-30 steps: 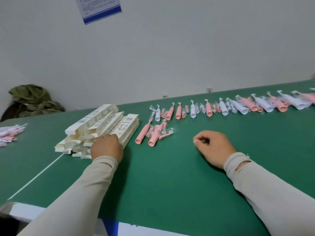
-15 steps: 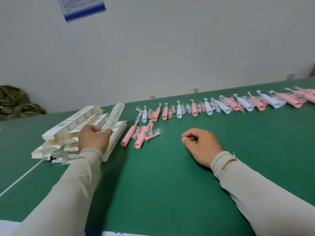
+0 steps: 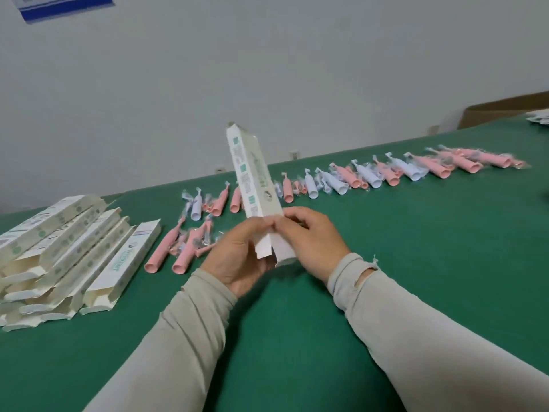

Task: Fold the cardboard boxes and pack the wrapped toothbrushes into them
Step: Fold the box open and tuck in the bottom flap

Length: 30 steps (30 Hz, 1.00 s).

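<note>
Both hands meet mid-frame w/ one long white box [image 3: 255, 176] between them, tilted up toward the wall. Left hand [image 3: 237, 257] has its grip curled round the lower end, right hand [image 3: 312, 242] pinches the flap edge at the same spot. Stack of flat boxes [image 3: 68, 251] sits lower left on the green table [image 3: 416, 263]. Wrapped toothbrushes [image 3: 386, 173], pink & white, run in a row toward upper right, a few more pink ones [image 3: 184, 248] left of the hands.

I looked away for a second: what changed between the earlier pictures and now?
The left hand lifted one box off the stack of flat boxes and brought it to the middle; the right hand left the table and now grips it too, tilted upright. The toothbrushes lie as before.
</note>
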{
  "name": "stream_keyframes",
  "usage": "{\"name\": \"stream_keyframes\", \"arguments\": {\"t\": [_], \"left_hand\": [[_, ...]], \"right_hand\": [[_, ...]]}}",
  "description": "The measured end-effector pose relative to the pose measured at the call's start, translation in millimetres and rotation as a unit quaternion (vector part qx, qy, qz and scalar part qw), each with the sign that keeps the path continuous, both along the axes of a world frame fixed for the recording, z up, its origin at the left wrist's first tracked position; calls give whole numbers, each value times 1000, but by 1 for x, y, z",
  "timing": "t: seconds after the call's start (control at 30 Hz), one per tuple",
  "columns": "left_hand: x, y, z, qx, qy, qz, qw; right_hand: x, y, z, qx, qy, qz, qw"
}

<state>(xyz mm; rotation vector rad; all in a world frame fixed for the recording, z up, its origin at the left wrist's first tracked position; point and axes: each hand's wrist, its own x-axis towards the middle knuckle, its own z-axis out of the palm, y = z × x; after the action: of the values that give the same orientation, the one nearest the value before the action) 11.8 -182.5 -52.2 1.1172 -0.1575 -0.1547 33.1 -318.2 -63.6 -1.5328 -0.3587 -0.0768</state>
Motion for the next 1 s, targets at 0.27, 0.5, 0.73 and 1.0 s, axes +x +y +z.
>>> {"name": "stream_keyframes", "arguments": {"t": [0.27,0.5,0.73,1.0], "left_hand": [[15,15,-13,15,-46,107,993],[14,4,-18,-5,-19,91,996],[7,11,-12,-173,-17,33,984],[12,22,-6,-187,20,133,973]], "right_hand": [[-7,4,-5,-105,-60,-1,993],[-7,11,-8,-129,-40,-48,990],[-15,5,-2,62,208,202,955],[-15,18,-14,-165,-81,-49,982]]}}
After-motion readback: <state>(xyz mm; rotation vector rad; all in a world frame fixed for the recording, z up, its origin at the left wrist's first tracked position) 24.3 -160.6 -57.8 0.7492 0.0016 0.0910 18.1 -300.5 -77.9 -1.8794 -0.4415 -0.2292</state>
